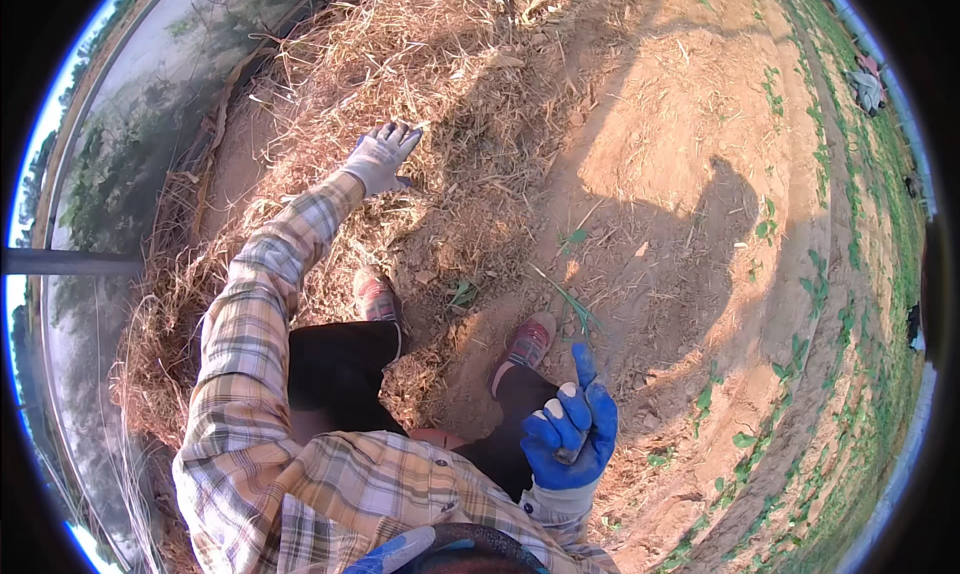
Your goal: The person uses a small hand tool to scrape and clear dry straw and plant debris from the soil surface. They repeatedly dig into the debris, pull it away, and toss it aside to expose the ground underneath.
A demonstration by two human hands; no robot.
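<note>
Left hand point(383, 158) loose, fingers extended over dry straw point(370, 59). Right hand point(575, 429) curled, one finger out; can't tell if gripping.

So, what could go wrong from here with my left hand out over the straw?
The dry straw beneath your left hand could hide something sharp that might poke through the glove. Loose bits around your left shoe might make it slip. And a careless step to the right could crush the green seedlings.
</note>
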